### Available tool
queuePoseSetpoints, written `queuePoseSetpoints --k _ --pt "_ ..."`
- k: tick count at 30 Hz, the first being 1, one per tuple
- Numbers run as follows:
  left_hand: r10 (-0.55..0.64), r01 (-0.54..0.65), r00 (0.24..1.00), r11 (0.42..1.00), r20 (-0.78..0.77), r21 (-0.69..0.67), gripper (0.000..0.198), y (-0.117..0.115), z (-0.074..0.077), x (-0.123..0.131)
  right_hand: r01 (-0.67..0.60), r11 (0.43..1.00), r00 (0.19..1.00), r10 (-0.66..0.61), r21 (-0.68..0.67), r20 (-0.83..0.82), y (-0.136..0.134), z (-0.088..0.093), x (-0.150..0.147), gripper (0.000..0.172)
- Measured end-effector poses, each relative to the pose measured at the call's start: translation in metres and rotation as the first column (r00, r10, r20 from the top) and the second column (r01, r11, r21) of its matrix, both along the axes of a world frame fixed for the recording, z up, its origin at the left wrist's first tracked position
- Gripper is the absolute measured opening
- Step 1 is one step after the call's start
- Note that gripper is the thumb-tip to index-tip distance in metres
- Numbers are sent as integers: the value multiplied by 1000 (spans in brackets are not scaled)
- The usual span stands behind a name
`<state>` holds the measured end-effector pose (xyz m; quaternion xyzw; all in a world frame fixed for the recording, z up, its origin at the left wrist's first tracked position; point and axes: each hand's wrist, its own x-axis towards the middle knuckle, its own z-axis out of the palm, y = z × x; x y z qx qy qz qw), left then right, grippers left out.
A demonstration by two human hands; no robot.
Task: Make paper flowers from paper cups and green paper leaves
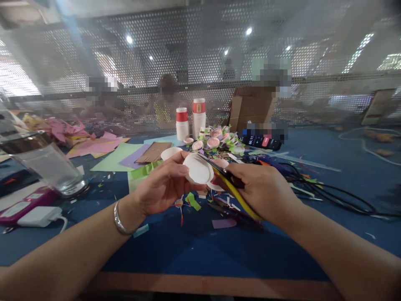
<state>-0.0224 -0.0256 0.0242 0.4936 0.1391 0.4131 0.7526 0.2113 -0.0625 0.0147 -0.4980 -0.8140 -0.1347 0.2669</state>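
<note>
My left hand (164,182), with a silver bangle on its wrist, is closed on a white paper cup (198,169), whose pale round end faces me. In my right hand (261,190) is a pair of scissors (239,196) with yellow on the handle. Their dark blades reach the cup's upper right edge; whether they bite into it I cannot tell. Behind my left fingers lies another white round piece (171,153). Below the hands, a purple paper scrap (224,223) and a green scrap (193,201) rest on the blue table.
Two stacks of paper cups (199,119) stand at the back beside a heap of small paper pieces (219,140). A glass (53,167) leans in view at left, near a purple power strip (29,205). Coloured sheets (114,158), a phone (261,141) and black cables (326,188) lie around.
</note>
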Motion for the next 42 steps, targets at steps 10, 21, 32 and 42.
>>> queuePoseSetpoints --k 10,21,32,42 --pt "-34 34 999 999 -16 2 28 0 3 -5 -62 991 998 61 118 19 -5 6 -3 38" --pt "-118 118 993 993 -29 9 29 3 -3 -3 -64 992 996 57 113 62 -4 4 -1 31" --pt "-182 180 982 983 -49 -38 30 8 -3 -10 -96 985 992 83 142 96 -3 1 3 29" --pt "-15 14 1000 995 -7 -101 36 2 0 -2 1 992 997 -11 126 79 0 6 1 53"
